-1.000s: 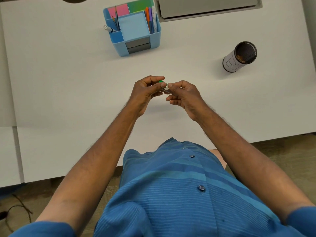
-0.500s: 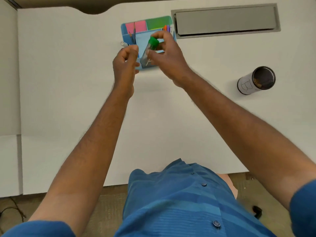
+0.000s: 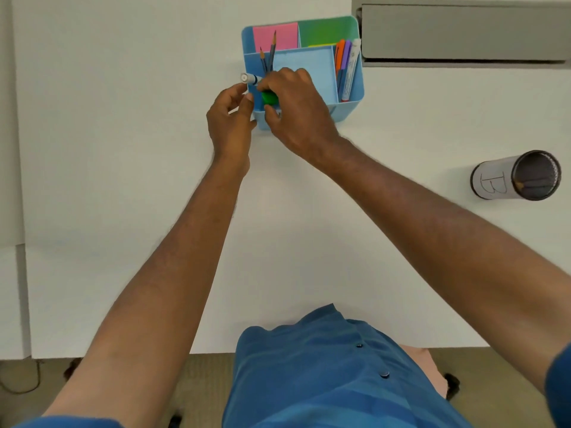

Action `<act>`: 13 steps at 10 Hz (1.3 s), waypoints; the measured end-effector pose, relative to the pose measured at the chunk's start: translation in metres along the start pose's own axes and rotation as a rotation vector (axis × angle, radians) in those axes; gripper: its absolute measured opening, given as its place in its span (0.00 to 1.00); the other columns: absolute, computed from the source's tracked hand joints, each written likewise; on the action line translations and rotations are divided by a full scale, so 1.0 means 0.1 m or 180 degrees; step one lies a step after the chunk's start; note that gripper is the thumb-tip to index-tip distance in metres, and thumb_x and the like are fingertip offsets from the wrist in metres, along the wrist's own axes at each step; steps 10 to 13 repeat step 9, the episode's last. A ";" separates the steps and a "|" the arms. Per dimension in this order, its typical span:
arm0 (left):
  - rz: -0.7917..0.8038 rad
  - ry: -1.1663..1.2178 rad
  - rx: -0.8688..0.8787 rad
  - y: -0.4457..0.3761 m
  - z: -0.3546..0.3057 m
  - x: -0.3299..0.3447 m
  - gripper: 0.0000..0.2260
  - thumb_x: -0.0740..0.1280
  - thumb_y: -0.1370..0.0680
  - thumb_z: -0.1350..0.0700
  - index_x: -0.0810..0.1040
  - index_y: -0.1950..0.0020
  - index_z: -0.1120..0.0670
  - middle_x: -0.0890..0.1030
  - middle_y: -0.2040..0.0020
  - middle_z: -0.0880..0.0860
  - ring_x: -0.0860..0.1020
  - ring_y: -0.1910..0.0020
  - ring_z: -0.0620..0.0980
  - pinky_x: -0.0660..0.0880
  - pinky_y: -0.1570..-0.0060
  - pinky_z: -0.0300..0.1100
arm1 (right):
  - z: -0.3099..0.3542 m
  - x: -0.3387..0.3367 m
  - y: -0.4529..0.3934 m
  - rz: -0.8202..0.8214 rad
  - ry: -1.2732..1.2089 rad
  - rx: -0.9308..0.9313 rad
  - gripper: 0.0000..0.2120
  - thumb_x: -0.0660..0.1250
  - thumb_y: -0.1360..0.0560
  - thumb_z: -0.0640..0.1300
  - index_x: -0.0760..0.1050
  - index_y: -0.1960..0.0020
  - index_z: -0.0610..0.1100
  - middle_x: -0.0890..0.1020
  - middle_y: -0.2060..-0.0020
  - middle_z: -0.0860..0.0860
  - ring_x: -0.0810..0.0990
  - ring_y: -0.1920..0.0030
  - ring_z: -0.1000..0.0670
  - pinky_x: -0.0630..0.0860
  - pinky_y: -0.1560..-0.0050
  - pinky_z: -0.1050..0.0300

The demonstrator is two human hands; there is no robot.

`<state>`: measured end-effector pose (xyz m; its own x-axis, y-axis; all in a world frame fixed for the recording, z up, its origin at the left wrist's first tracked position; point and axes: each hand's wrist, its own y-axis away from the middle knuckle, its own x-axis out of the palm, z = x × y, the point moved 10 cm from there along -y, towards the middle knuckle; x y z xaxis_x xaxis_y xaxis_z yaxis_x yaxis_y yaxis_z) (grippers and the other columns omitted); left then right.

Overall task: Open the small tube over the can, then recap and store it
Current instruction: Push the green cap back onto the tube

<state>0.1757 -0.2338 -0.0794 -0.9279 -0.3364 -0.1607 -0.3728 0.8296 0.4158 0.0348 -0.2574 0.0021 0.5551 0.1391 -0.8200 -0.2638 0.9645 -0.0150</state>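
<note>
My right hand [image 3: 296,109] holds the small tube with the green cap [image 3: 269,98] over the front left corner of the blue desk organizer [image 3: 352,100]; only the cap shows between my fingers, the tube body is hidden. My left hand [image 3: 231,118] hovers just left of that corner with fingers loosely curled, holding nothing, fingertips close to the cap. The can [image 3: 516,176], a white cylinder marked "B" with a dark open mouth, lies on its side far to the right on the white desk.
The organizer holds pencils [image 3: 268,57], a white-capped marker [image 3: 249,78], orange and purple pens [image 3: 343,61], and pink and green sticky notes [image 3: 275,35]. A grey cable-tray lid [image 3: 463,32] lies behind it. The white desk [image 3: 123,149] spreads left and toward me.
Both hands went from the middle of the desk forward to the organizer. The capped tube now sits lower, down at the organizer's front left compartment. My left hand has let go.
</note>
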 end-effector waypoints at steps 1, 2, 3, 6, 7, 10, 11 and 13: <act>0.0006 0.0042 0.0009 -0.02 0.04 0.01 0.13 0.68 0.17 0.54 0.80 0.33 0.52 0.83 0.37 0.52 0.82 0.38 0.51 0.84 0.42 0.47 | 0.04 0.03 -0.01 0.0077 0.0305 -0.0064 0.13 0.66 0.21 0.45 0.79 0.38 0.45 0.83 0.43 0.48 0.76 0.42 0.45 0.76 0.46 0.50; -0.0011 0.0070 0.0071 -0.01 0.03 0.01 0.13 0.68 0.17 0.55 0.80 0.32 0.53 0.83 0.37 0.52 0.82 0.38 0.51 0.84 0.45 0.43 | 0.07 0.08 -0.02 0.0252 0.0753 -0.0151 0.15 0.62 0.19 0.47 0.77 0.34 0.47 0.83 0.40 0.49 0.75 0.38 0.45 0.73 0.43 0.50; -0.0047 0.0062 0.0113 -0.01 0.02 0.01 0.13 0.68 0.17 0.55 0.80 0.32 0.53 0.83 0.37 0.53 0.82 0.38 0.52 0.84 0.45 0.44 | 0.07 0.10 -0.03 0.0266 0.0942 -0.0154 0.15 0.61 0.18 0.47 0.77 0.33 0.46 0.81 0.37 0.48 0.74 0.36 0.45 0.72 0.42 0.50; -0.0091 0.0077 0.0138 0.00 -0.01 0.01 0.13 0.68 0.17 0.56 0.80 0.33 0.53 0.83 0.40 0.50 0.82 0.39 0.51 0.84 0.46 0.44 | 0.10 0.17 0.08 0.0299 0.1415 -0.0188 0.16 0.58 0.16 0.46 0.78 0.34 0.43 0.78 0.36 0.45 0.73 0.35 0.43 0.70 0.40 0.48; -0.0076 0.0025 0.0139 -0.01 -0.02 0.02 0.13 0.68 0.17 0.55 0.80 0.33 0.52 0.83 0.39 0.50 0.82 0.39 0.51 0.84 0.49 0.40 | 0.08 0.16 0.08 0.0327 0.1467 -0.0155 0.16 0.60 0.16 0.45 0.77 0.32 0.43 0.78 0.37 0.45 0.73 0.35 0.42 0.70 0.40 0.47; -0.0253 -0.0329 0.0239 0.11 -0.10 -0.01 0.15 0.66 0.17 0.51 0.79 0.32 0.53 0.83 0.38 0.48 0.81 0.40 0.48 0.82 0.43 0.44 | 0.11 0.02 0.28 0.0271 0.0908 -0.0206 0.22 0.63 0.19 0.42 0.70 0.25 0.45 0.75 0.29 0.47 0.71 0.29 0.43 0.68 0.33 0.49; -0.0253 -0.0329 0.0239 0.11 -0.10 -0.01 0.15 0.66 0.17 0.51 0.79 0.32 0.53 0.83 0.38 0.48 0.81 0.40 0.48 0.82 0.43 0.44 | 0.11 0.02 0.28 0.0271 0.0908 -0.0206 0.22 0.63 0.19 0.42 0.70 0.25 0.45 0.75 0.29 0.47 0.71 0.29 0.43 0.68 0.33 0.49; -0.0253 -0.0329 0.0239 0.11 -0.10 -0.01 0.15 0.66 0.17 0.51 0.79 0.32 0.53 0.83 0.38 0.48 0.81 0.40 0.48 0.82 0.43 0.44 | 0.11 0.02 0.28 0.0271 0.0908 -0.0206 0.22 0.63 0.19 0.42 0.70 0.25 0.45 0.75 0.29 0.47 0.71 0.29 0.43 0.68 0.33 0.49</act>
